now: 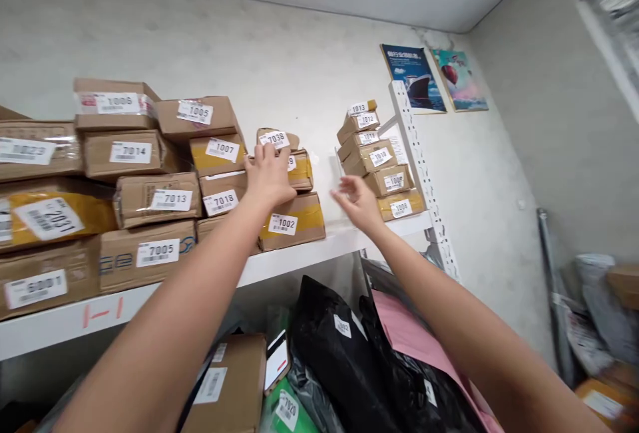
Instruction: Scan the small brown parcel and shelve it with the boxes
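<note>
My left hand (pixel 268 175) reaches up to the white shelf (pixel 309 255) and lies on a short stack of cardboard boxes. Its fingers touch the small box labelled 7038 (pixel 277 138) and cover the box under it (pixel 301 169). Below both sits the box labelled 1002 (pixel 294 221). My right hand (pixel 357 201) hovers in the gap to the right of that stack, fingers spread, holding nothing. Just right of it stands another stack of small boxes (pixel 379 160) against the shelf post.
Many numbered cardboard boxes (pixel 150 200) fill the left of the shelf, which is marked 1-1. Under it lie black bags (pixel 344 353), a pink bag (pixel 414 340), a brown box (pixel 234 386) and a green packet. Two posters (pixel 434 79) hang on the wall. Parcels pile at the right.
</note>
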`<state>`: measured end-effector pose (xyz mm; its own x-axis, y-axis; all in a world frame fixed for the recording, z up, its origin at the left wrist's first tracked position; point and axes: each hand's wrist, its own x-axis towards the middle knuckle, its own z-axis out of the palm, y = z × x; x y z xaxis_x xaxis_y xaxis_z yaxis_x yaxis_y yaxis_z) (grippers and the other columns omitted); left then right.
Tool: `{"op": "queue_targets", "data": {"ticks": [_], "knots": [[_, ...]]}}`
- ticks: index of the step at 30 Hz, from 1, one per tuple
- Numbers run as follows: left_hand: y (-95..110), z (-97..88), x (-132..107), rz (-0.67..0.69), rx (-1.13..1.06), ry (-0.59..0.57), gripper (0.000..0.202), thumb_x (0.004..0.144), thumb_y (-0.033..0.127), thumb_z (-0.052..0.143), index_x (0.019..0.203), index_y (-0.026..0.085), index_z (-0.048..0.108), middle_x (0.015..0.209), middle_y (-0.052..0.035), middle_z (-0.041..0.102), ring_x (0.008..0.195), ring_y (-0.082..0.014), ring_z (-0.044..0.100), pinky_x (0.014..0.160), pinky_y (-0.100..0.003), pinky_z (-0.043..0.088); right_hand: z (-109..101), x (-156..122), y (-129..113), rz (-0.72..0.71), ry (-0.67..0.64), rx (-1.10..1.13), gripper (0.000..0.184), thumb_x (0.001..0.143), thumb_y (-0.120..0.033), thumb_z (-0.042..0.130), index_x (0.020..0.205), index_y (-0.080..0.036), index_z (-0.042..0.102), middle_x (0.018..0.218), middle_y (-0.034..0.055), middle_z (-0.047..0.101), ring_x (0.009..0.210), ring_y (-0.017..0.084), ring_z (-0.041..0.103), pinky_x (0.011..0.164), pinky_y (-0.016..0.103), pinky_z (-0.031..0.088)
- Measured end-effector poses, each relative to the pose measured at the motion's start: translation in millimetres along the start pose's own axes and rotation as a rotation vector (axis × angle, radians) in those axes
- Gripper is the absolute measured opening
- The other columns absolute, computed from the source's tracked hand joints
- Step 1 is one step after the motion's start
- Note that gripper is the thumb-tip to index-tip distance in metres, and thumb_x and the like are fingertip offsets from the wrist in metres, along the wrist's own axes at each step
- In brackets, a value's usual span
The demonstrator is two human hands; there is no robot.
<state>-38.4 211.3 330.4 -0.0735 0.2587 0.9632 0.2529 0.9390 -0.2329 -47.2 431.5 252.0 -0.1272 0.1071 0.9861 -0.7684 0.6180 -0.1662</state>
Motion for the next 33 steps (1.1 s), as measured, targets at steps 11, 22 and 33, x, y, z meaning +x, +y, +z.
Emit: {"op": "queue_targets", "data": {"ticks": [11,22,33], "knots": [[-13,6.9,-15,0.122,0.017,0.067,0.086,0.068,0.052,0.065,0.145,0.031,0.032,0.140,-0.0142,0.034,0.130,-0.0424,0.033,0.109,-0.057,0.030,-155,41,93,0.538,0.060,-0.031,0.069,0.081,-0.080,0.034,0.102,-0.022,0.066,0.095,0.0123,0.076,0.091,0.035,0.071,0.087,0.052,0.057],[42,14.2,-16,0.425,0.000,0.171,0.050,0.085,0.045,0.049,0.133,0.030,0.048,0.134,-0.0097,0.044,0.130,-0.0331,0.038,0.120,-0.059,0.007,-154,60,126,0.765,-0.230,0.416,0.057,0.069,-0.072,0.067,0.102,-0.026,0.067,0.099,0.0078,0.079,0.085,0.030,0.075,0.077,0.045,0.065],[62,36.7,-16,0.561,0.004,0.162,0.041,0.088,0.036,0.044,0.124,0.024,0.061,0.126,-0.0134,0.052,0.124,-0.0327,0.044,0.120,-0.059,0.013,-110,52,100,0.708,-0.340,0.512,0.054,0.072,-0.068,0.069,0.106,-0.026,0.066,0.112,0.0073,0.076,0.094,0.028,0.074,0.084,0.043,0.065]]}}
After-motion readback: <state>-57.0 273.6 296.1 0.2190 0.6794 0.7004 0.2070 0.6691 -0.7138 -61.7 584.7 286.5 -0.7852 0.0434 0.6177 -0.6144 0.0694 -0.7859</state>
